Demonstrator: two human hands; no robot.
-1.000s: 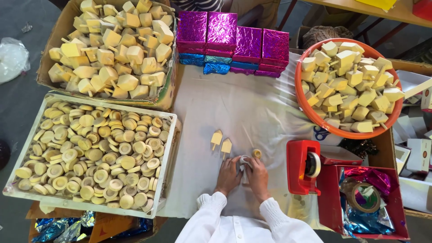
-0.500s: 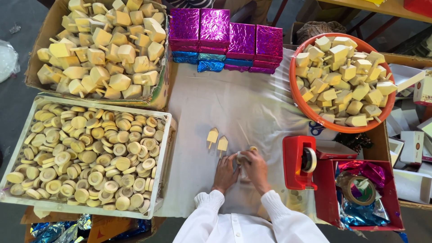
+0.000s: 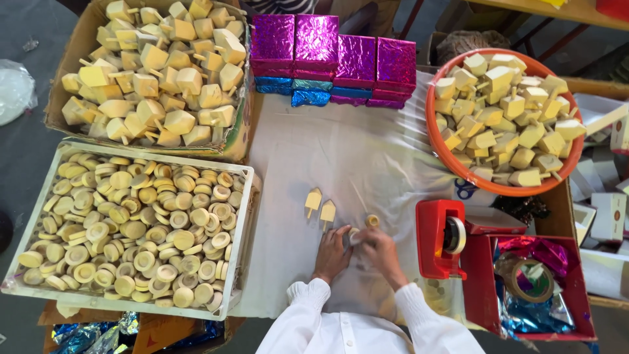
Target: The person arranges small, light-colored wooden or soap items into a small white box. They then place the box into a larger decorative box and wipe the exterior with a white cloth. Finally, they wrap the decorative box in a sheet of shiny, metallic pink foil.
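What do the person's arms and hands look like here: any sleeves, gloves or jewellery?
Both arms wear long white sleeves, gathered at the cuffs by the wrists. The left hand and right hand are bare: no gloves. No rings or watch can be made out.

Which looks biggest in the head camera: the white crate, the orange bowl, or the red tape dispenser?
1. White crate, full of round wooden pieces.
2. Orange bowl, holding wooden tops.
3. Red tape dispenser, clearly smallest.
All rest at about the same height, so the order looks safe.

Bare cloth (image 3: 367,157) ahead open (tape dispenser (image 3: 440,239) blocks right, crate (image 3: 244,216) left).
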